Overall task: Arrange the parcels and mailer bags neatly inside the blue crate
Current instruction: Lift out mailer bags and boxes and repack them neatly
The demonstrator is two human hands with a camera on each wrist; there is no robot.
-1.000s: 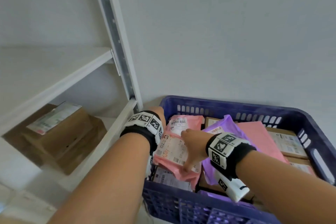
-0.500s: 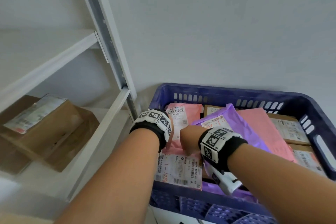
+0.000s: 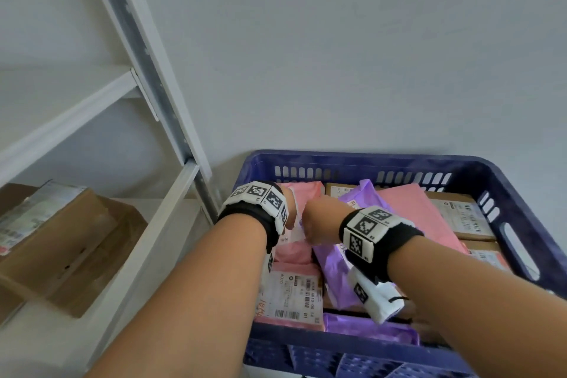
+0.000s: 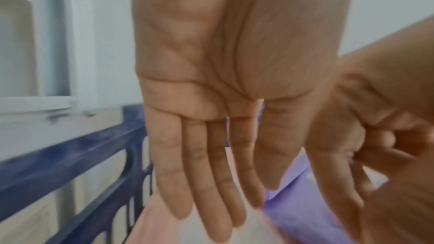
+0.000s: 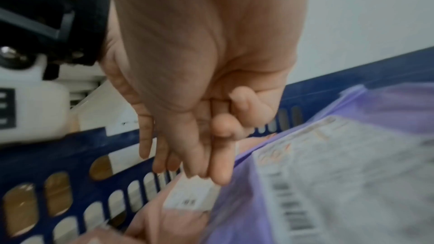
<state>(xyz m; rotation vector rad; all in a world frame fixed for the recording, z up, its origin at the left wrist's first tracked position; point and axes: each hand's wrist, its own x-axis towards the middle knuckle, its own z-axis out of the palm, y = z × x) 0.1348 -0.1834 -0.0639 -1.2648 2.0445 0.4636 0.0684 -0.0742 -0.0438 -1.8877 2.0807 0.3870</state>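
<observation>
Both hands are down in the left rear corner of the blue crate (image 3: 518, 212), working on the pink mailer bag (image 3: 302, 193) that lies along the crate's left wall. The left hand (image 4: 211, 118) is flat, with fingers straight and together, their tips over or against the pink bag's upper face; it grips nothing. The right hand (image 5: 202, 99) sits just beside it on the thumb side; its longer fingers point down towards the pink bag's white label (image 5: 187, 196) while two fingers are curled into the palm. Whether it pinches anything cannot be told, though nothing shows between its fingers.

The step in hand looks like settling this pink bag flat into its slot. Just right of the hands, a purple mailer bag (image 3: 337, 267) lies slanted, its edge against the pink bag. Nearer the person than the hands lies a second pink bag with a barcode label (image 3: 291, 294). Farther right, a wide pink mailer (image 3: 420, 218) covers brown cardboard parcels (image 3: 463, 218) standing against the right wall.

The crate seems nearly packed. The next move probably calls for pressing the pink bag down, then squaring the slanted purple bag so it lies parallel with its neighbours. These soft bags will likely slide and bulge, so flat palms would suit better than pinching.
</observation>
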